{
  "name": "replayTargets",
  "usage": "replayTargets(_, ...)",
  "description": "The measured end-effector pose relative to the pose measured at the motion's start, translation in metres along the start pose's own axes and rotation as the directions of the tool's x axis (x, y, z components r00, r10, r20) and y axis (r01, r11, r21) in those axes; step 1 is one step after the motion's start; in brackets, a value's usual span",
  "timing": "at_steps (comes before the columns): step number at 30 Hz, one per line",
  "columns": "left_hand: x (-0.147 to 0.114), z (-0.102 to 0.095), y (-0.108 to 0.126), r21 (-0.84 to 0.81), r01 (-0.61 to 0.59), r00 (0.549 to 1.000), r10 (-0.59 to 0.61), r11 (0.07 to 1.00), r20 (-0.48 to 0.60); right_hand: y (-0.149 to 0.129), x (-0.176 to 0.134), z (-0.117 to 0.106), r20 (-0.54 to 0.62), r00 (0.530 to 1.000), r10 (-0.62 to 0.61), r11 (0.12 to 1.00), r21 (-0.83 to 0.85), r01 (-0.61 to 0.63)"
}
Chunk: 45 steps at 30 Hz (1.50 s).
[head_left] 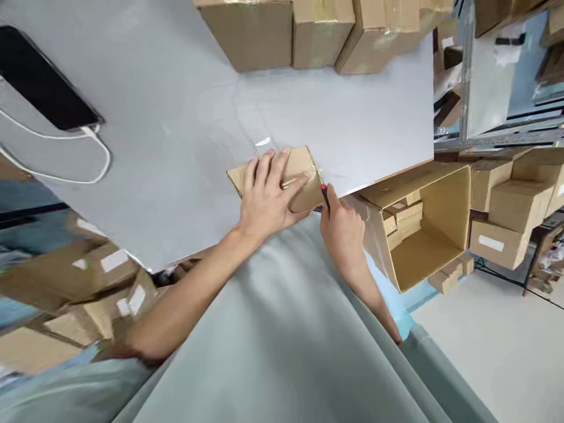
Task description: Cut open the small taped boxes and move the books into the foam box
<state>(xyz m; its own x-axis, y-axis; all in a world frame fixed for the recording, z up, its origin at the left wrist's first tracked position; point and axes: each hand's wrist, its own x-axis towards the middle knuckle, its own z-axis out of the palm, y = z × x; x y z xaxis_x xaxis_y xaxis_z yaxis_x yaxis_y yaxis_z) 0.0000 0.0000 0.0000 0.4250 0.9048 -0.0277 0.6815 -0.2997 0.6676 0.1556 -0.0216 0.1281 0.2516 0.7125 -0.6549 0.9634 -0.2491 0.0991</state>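
A small taped cardboard box (pixel 304 167) lies near the front edge of the grey table (pixel 176 176). My left hand (pixel 268 194) rests flat on top of it with fingers spread, pressing it against the surface. Gripped in my right hand (pixel 342 232) is a box cutter (pixel 325 194), black with a red part near its front. Its tip is at the right edge of the box, where clear tape shines. The blade itself is too small to make out.
Several closed cardboard boxes (pixel 324 35) line the table's far side. A black phone (pixel 44 82) with a white cable (pixel 103 158) lies at left. Right of the table, a large open carton (pixel 429 252) holds smaller boxes. More boxes (pixel 506 205) are stacked beyond and at lower left.
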Motion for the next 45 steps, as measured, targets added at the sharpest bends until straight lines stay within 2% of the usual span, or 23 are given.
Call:
replayTargets(5,-0.001,0.004,0.005,-0.034,0.006,1.000,-0.007,0.999,-0.027,0.016,-0.019,0.011,0.051,0.997,0.056,0.998,-0.017,-0.055)
replayTargets(11,0.000,0.004,0.003,-0.056,-0.013,0.999,0.011,0.998,-0.039,0.020,-0.033,-0.003,0.021,1.000,-0.002,0.998,0.062,0.000)
replayTargets(16,0.000,0.006,0.000,-0.058,-0.037,0.998,0.034,0.998,-0.046,0.008,-0.018,-0.009,-0.082,0.995,-0.063,0.992,0.107,0.072)
replayTargets(22,0.000,0.007,-0.003,-0.060,-0.050,0.998,0.048,0.997,-0.041,-0.003,0.003,-0.001,-0.043,0.999,-0.031,0.996,0.083,0.034)
replayTargets(27,0.000,0.007,-0.002,-0.053,-0.042,0.998,0.040,0.998,-0.045,-0.005,-0.003,0.006,-0.036,0.999,-0.003,0.999,0.045,0.005)
replayTargets(35,0.002,0.007,-0.001,-0.036,-0.035,0.998,0.033,0.999,-0.058,-0.011,0.002,0.000,-0.041,0.999,0.015,1.000,-0.006,-0.016)
replayTargets(41,0.002,0.005,0.004,-0.048,-0.002,0.998,-0.001,0.999,-0.063,0.004,-0.009,0.016,-0.014,0.999,0.046,0.999,-0.026,-0.047)
replayTargets(45,0.002,0.003,0.005,-0.062,0.011,0.999,-0.014,0.998,-0.045,0.009,-0.017,0.013,-0.029,0.999,0.027,1.000,0.008,-0.027)
